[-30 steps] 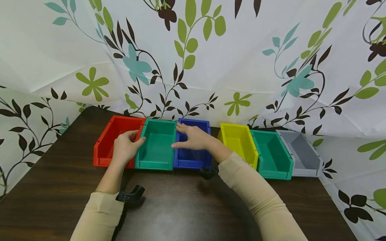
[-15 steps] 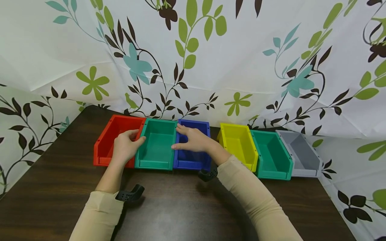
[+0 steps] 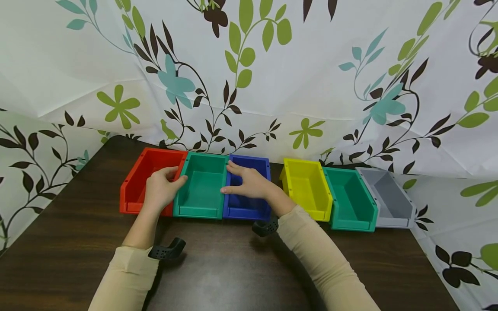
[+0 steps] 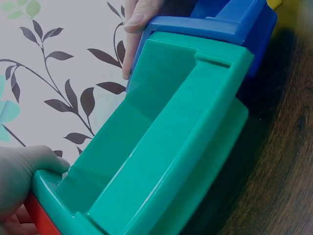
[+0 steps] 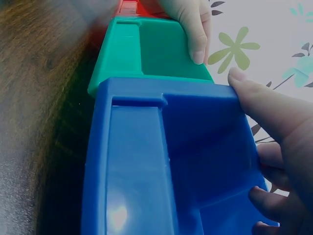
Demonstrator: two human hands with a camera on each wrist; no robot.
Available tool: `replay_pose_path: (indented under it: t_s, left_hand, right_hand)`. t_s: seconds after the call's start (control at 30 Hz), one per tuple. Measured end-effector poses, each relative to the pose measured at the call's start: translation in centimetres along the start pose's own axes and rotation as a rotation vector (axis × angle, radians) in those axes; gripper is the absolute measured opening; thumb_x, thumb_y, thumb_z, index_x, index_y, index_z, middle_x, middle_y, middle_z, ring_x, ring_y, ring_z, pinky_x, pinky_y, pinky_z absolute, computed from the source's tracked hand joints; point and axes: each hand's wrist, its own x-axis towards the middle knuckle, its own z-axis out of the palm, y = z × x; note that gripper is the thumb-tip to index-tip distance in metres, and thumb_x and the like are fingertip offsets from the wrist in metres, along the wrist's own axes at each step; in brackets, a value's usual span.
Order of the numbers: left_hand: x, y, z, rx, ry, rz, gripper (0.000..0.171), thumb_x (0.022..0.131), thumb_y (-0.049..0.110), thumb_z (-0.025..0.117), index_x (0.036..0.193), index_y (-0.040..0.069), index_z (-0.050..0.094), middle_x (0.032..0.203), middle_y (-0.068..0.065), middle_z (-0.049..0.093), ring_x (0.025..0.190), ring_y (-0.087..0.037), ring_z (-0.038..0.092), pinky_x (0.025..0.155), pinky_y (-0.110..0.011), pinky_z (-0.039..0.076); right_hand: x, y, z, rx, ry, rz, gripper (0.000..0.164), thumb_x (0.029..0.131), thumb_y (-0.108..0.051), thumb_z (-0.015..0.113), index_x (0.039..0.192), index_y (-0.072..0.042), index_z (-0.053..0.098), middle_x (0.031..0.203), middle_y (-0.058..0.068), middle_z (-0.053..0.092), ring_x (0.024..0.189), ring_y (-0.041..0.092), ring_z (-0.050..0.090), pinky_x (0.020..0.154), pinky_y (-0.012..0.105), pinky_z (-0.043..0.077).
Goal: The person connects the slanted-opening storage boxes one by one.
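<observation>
In the head view, three plastic storage bins stand side by side: a red bin (image 3: 130, 206), a green bin (image 3: 199, 212) and a blue bin (image 3: 247, 213). My left hand (image 3: 160, 186) straddles the adjoining red and green walls. Its thumb lies on the green bin's rim (image 4: 49, 182) in the left wrist view, its other fingers on the red side. Over the blue bin reaches my right hand (image 3: 250, 183). Its thumb touches the corner by the green bin, and bent fingers hook over the blue rim (image 5: 252, 129) in the right wrist view.
To the right, past a gap, stand a yellow bin (image 3: 307, 185), a second green bin (image 3: 352, 201) and a grey bin (image 3: 389, 196). Dark wooden table surface (image 3: 221, 263) extends in front. A leaf-patterned cloth (image 3: 268, 95) hangs close behind the row.
The blue bin has slid slightly toward me with my right hand on it, and my right forearm has drawn back a little. The left hand and the other bins stay in place.
</observation>
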Motion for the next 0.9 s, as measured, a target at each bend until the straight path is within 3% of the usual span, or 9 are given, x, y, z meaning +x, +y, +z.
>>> replay_pose_path:
  t_s: [0.53,0.9]
  left_hand:
    - [0.1,1.3,-0.5,0.004,0.011,0.01,0.051,0.092,0.024,0.059,0.132,-0.005,0.051,0.124,-0.027,0.058,0.108,-0.041,0.055,0.086,-0.052,0.051]
    - [-0.5,0.4,0.0,0.003,-0.019,-0.031,0.053,0.093,0.027,0.058,0.135,-0.004,0.048,0.128,-0.027,0.056,0.112,-0.041,0.054,0.089,-0.052,0.051]
  right_hand:
    - [-0.4,-0.2,-0.2,0.071,0.028,0.046,0.085,0.084,-0.054,0.064,0.149,-0.015,0.027,0.159,-0.005,0.012,0.146,0.018,0.016,0.116,0.038,0.024]
    - [-0.9,-0.1,1.0,-0.084,0.013,0.09,0.08,0.088,-0.063,0.049,0.151,-0.019,0.025,0.159,-0.002,0.013,0.147,0.024,0.012,0.118,0.052,0.01]
